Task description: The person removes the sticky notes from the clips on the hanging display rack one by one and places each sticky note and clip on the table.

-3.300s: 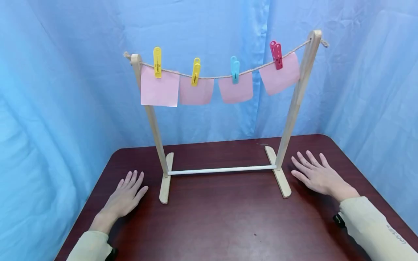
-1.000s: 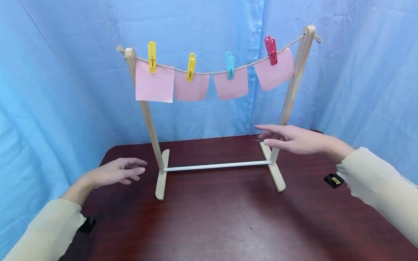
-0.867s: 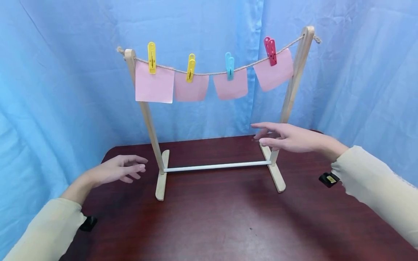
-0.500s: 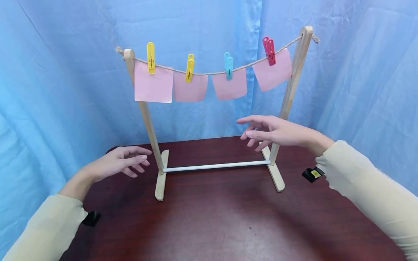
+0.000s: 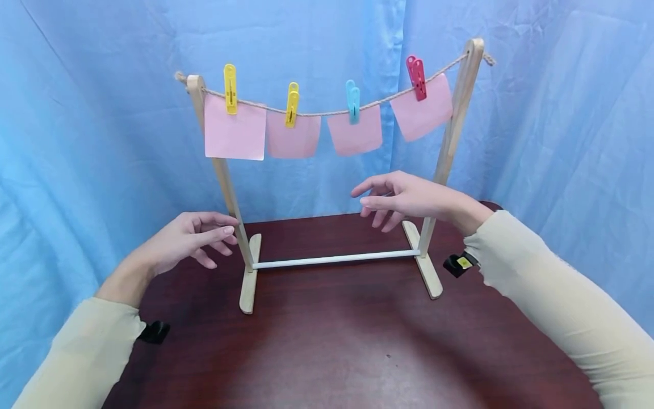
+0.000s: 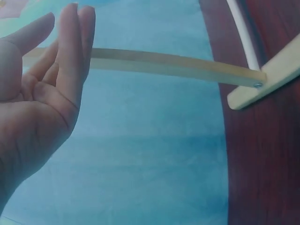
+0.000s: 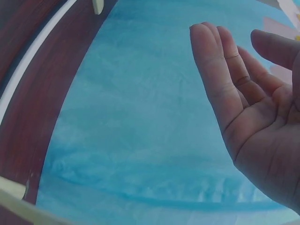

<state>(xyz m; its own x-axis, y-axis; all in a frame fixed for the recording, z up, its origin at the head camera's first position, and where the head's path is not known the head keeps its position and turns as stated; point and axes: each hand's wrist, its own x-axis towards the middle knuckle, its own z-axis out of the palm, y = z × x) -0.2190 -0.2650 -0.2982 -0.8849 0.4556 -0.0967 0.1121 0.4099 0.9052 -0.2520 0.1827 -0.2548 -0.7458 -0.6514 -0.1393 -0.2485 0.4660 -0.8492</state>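
Observation:
Several pink paper squares hang from a twine line (image 5: 327, 114) strung between two wooden posts. Two yellow clothespins (image 5: 231, 90) pin the left papers, a blue clothespin (image 5: 353, 102) the third paper (image 5: 356, 135), and a red clothespin (image 5: 416, 78) the rightmost paper (image 5: 424, 111). My left hand (image 5: 186, 238) is raised beside the left post (image 5: 228, 190), its fingertips overlapping the post in the head view, and it holds nothing. Below the blue-pinned paper, my right hand (image 5: 401, 196) hovers in front of the right post with relaxed fingers, also holding nothing; its palm (image 7: 262, 126) shows bare in the right wrist view.
A white rod (image 5: 337, 259) joins the stand's two wooden feet (image 5: 250, 284) on the dark red-brown table (image 5: 327, 341). Blue curtains (image 5: 102, 113) close in the back and both sides. Each sleeve has a black strap (image 5: 460, 263) under the wrist.
Both hands have lifted off the table, where they lay flat. The right hand has moved left and up toward the papers, the left hand up and right toward the left post.

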